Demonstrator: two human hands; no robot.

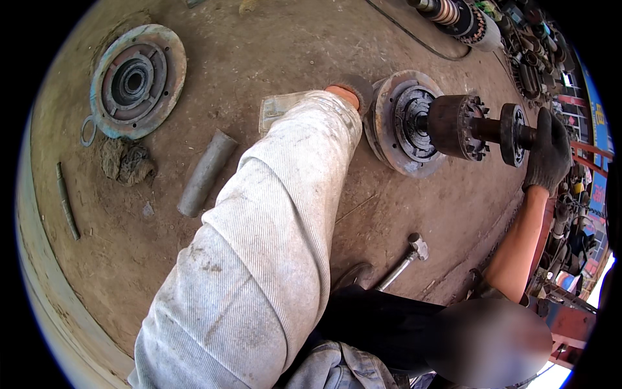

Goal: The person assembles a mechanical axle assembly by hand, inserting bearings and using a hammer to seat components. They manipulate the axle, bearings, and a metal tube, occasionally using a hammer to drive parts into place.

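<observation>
My left arm, in a dirty white ribbed sleeve, reaches up from the lower left. At its end my left hand (360, 89), in a dark glove, is at the rim of a rusty round flange (383, 133). Its fingers are hidden, so I cannot tell whether they grip. From the flange's greasy centre a shaft (484, 129) runs right, carrying a brown drum (448, 127) ringed with bolts and a dark disc (512, 135). A co-worker's gloved hand (548, 154) closes around the shaft's far end. My right hand is not in view.
Far left, another flange (172, 91) lies beside a thin ring (89, 131) and a dark rag (126, 162). A metal tube (207, 173), a rod (67, 201) and a hammer (414, 253) lie on the ground. The co-worker is at lower right. Piled machine parts (531, 58) line the right edge.
</observation>
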